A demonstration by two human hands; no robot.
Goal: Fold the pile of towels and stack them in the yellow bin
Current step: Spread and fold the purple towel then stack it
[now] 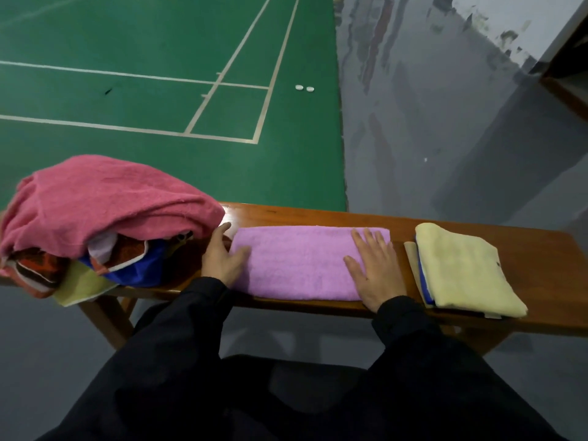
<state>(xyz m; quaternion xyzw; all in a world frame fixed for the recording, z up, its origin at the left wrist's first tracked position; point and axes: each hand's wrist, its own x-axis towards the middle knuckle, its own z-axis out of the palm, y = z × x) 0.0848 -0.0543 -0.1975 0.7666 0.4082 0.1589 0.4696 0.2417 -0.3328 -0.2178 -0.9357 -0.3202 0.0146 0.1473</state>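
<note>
Dim, even indoor light with no hard shadows. A pale glare patch sits on the desk [237, 214] just beyond the left-hand fingers [222, 232]. Wide-angle bending curves the desk edge; the grey floor [429, 122] looks smeared and blotchy.

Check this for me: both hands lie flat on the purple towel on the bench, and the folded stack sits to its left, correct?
Not quite. The head view shows the folded stack to the right of the purple towel; the unfolded pile is on the left. Both the left hand and right hand do lie flat on the towel, on the bench.
</note>
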